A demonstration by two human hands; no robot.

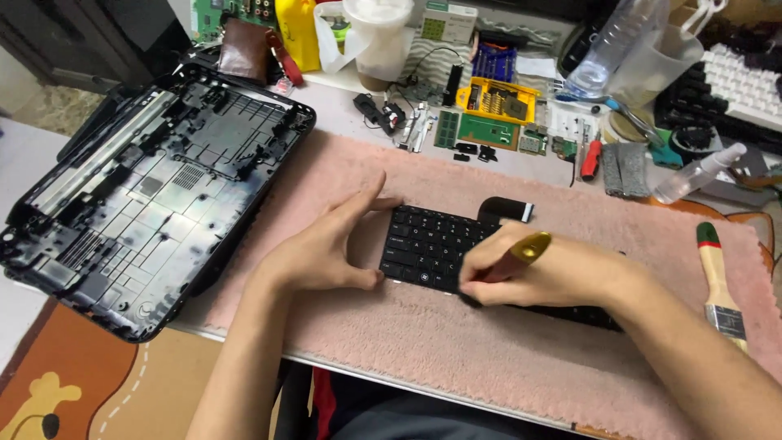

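A black laptop keyboard [429, 239] lies on a pink fluffy mat [456, 342]. My left hand [330, 248] holds its left edge, thumb at the near corner and fingers at the far corner. My right hand [529, 273] rests over the keyboard's middle and grips a brush with a red and gold handle [525, 248], its dark tip down on the near row of keys. The keyboard's right part is hidden under my right hand and forearm. A black flat ribbon tab [505, 209] sticks out from the keyboard's far edge.
A black plastic laptop shell [147, 195] lies open at the left. A paintbrush [719, 281] lies on the mat at the right. Behind the mat are a yellow screwdriver-bit case [497, 99], green circuit boards [487, 130], a spray bottle [699, 173], a clear bottle [607, 45] and a white keyboard [745, 81].
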